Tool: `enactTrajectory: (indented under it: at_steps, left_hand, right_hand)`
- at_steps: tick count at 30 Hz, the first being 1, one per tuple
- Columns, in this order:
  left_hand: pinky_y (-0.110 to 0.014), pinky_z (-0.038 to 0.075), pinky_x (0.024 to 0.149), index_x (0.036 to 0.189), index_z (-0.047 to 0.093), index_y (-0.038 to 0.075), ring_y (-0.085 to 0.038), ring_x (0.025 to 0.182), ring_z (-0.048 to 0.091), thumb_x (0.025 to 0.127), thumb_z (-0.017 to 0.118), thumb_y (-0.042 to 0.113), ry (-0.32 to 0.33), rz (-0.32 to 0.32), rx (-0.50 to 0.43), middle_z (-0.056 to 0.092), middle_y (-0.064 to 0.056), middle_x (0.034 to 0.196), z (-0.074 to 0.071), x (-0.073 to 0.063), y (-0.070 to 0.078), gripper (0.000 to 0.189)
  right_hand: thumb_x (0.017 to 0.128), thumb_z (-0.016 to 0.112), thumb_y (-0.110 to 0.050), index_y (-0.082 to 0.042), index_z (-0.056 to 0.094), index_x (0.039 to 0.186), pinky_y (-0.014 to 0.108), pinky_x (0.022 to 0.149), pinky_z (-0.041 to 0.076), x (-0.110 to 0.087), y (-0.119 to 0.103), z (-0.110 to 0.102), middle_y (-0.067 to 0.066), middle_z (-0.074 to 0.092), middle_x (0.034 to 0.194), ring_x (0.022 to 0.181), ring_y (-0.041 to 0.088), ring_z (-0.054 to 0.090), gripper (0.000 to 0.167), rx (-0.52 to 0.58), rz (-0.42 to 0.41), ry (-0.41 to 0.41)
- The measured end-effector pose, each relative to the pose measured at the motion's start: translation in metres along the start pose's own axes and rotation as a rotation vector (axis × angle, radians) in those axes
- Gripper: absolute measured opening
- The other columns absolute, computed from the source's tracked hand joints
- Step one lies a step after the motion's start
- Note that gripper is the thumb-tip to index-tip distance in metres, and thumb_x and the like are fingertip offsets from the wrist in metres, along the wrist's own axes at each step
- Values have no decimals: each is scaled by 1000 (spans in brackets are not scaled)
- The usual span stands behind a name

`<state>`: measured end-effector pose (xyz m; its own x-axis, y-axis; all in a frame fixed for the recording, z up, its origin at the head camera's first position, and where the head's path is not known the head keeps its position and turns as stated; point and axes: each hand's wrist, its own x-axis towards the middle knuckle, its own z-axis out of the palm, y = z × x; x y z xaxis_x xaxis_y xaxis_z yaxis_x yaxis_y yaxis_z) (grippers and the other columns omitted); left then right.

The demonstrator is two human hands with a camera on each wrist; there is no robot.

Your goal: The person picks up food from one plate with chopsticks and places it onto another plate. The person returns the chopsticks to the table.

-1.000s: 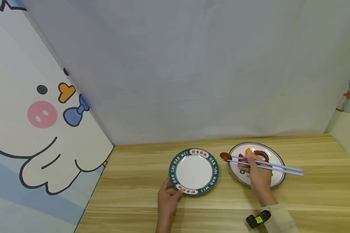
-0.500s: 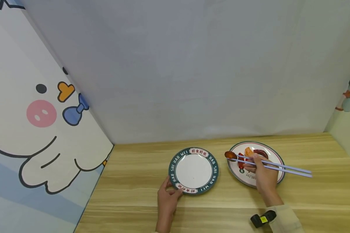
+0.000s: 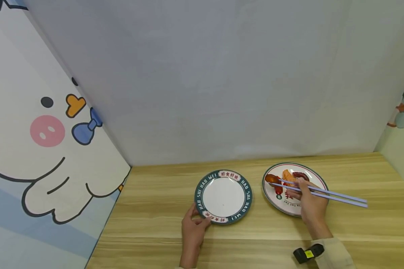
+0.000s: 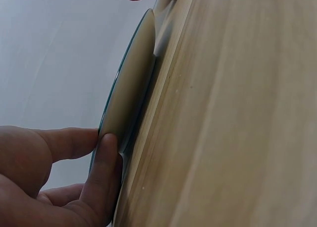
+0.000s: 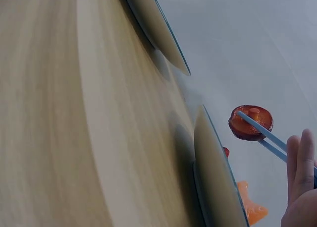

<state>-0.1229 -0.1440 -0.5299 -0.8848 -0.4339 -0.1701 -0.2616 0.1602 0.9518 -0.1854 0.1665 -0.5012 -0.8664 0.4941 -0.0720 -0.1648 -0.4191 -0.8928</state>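
Observation:
In the head view my left hand [image 3: 192,231] pinches the lower left rim of a bare round plate [image 3: 223,198] with a green lettered border. Seen from the left wrist, thumb and fingers [image 4: 105,157] lie on either side of that rim. My right hand [image 3: 312,204] holds a pair of pale lilac chopsticks [image 3: 345,198]. Between their tips is a glossy reddish-brown mushroom [image 5: 242,131] with a short stem, above the left part of an oval white plate [image 3: 318,182]. The right wrist view shows it apart from the plate.
On the oval plate lie an orange piece [image 3: 288,176], a dark red curled piece [image 3: 300,175] and red bits [image 3: 278,188], partly behind the chopsticks. Both plates rest on a wood-grain table [image 3: 148,224]. A grey wall [image 3: 239,82] stands behind, and a cartoon panel [image 3: 54,168] at the left.
My right hand has moved right with the chopsticks and mushroom, from beyond the oval plate's left edge to over the plate. The left hand stays on the round plate's rim.

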Motion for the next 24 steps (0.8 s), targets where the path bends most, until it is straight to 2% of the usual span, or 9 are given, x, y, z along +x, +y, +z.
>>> enactTrajectory:
  at_steps: [14,24]
  left_hand:
    - [-30,62,70,152,47,-10,-20,87,67,80,81,-12,-2,16,-18,61,-23,125,-1,0,-1,79]
    - [-28,61,70,153,47,-9,-20,87,66,80,80,-12,0,5,-20,61,-22,126,0,1,-1,80]
  right_hand:
    - [107,60,-8,-17,78,80,22,59,61,6,-10,-15,-2,77,79,57,12,74,34,-52,66,21]
    - [105,61,-6,-13,78,85,24,61,62,7,-12,-23,1,76,83,61,14,76,27,-23,26,19]
